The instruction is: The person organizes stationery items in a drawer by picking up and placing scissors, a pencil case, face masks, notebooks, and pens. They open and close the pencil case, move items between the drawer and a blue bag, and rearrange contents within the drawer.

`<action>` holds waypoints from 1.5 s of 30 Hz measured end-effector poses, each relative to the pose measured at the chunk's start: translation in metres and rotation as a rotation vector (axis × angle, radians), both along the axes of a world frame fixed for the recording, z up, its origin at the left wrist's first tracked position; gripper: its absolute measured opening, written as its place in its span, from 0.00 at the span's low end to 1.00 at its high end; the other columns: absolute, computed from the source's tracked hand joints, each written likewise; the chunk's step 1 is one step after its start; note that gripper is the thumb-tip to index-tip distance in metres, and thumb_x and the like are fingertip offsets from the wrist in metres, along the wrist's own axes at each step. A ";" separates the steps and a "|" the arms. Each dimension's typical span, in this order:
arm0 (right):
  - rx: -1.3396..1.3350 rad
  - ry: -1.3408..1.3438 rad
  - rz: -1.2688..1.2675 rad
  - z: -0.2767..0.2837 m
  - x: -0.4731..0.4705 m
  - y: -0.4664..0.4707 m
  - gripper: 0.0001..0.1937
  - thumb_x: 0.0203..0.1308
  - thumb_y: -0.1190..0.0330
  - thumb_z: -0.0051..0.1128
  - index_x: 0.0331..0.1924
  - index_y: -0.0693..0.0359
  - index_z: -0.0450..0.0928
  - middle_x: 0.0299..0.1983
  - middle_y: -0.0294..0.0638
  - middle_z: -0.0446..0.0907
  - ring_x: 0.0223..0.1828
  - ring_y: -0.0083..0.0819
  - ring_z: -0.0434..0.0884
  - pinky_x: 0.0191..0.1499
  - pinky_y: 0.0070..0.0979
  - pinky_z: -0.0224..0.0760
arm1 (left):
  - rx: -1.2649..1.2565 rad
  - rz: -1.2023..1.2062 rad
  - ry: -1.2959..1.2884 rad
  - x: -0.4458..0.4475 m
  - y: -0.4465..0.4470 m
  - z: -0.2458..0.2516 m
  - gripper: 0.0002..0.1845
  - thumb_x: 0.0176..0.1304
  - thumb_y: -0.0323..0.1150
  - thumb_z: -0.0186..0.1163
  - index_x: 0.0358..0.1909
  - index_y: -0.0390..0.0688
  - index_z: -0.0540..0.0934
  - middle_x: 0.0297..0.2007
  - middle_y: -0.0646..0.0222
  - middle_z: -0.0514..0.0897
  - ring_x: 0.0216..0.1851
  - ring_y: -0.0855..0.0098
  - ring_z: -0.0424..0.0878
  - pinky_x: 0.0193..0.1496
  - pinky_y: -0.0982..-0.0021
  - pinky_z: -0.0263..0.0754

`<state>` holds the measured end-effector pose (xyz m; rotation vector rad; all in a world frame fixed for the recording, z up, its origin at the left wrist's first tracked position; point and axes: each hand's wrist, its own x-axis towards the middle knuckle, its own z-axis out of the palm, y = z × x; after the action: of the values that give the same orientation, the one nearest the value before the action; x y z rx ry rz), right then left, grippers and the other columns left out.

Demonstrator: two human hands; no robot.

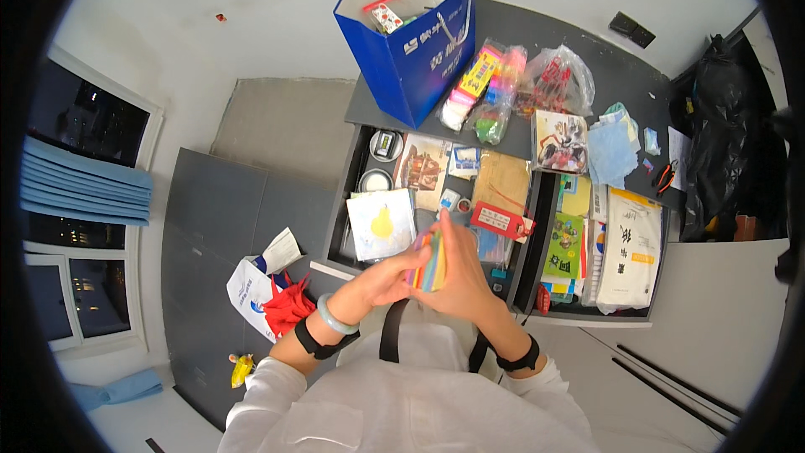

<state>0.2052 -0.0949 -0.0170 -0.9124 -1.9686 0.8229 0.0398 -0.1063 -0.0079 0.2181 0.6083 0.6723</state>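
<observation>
A small stack of multicoloured paper (429,261), with pink, yellow, blue and orange edges, is pressed between my two hands above the front of an open drawer (333,268). My left hand (393,274) grips its left side, thumb on top. My right hand (465,274) lies flat along the right side, fingers pointing up. In the drawer around them are a white sheet with a yellow pear picture (381,224), a red card (500,221), a brown kraft envelope (501,179), a sepia picture card (422,170) and a round tin (375,181).
A second open drawer (588,319) holds booklets (564,245) and a white packet (629,251). On the desktop stand a blue paper bag (402,69), plastic-wrapped craft packs (478,82), a picture box (560,141), blue cloths (611,151) and pliers (665,177). Red cloth (289,308) lies left.
</observation>
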 end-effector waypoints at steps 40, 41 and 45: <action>-0.362 0.112 -0.065 -0.067 -0.003 0.019 0.61 0.36 0.62 0.77 0.73 0.68 0.42 0.55 0.53 0.70 0.55 0.51 0.70 0.60 0.44 0.60 | 0.008 -0.299 0.174 0.005 0.048 -0.062 0.43 0.50 0.34 0.72 0.67 0.38 0.60 0.57 0.64 0.72 0.59 0.71 0.72 0.58 0.71 0.70; -0.350 0.046 -0.104 -0.073 -0.001 0.020 0.61 0.36 0.63 0.77 0.73 0.68 0.42 0.55 0.53 0.70 0.55 0.52 0.70 0.60 0.44 0.60 | -0.005 -0.323 0.178 0.008 0.054 -0.070 0.42 0.51 0.34 0.71 0.66 0.39 0.61 0.57 0.65 0.73 0.59 0.72 0.72 0.58 0.72 0.70; -0.519 0.058 -0.259 -0.095 0.015 0.018 0.56 0.37 0.68 0.74 0.72 0.66 0.47 0.58 0.52 0.69 0.59 0.49 0.70 0.63 0.39 0.61 | -0.098 -0.267 0.020 0.028 0.062 -0.100 0.35 0.58 0.32 0.69 0.64 0.42 0.63 0.52 0.68 0.74 0.53 0.75 0.74 0.55 0.72 0.72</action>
<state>0.2205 -0.0765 -0.1118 -1.3893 -1.5633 1.2143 0.0679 -0.0441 -0.1075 0.2098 0.6164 0.3825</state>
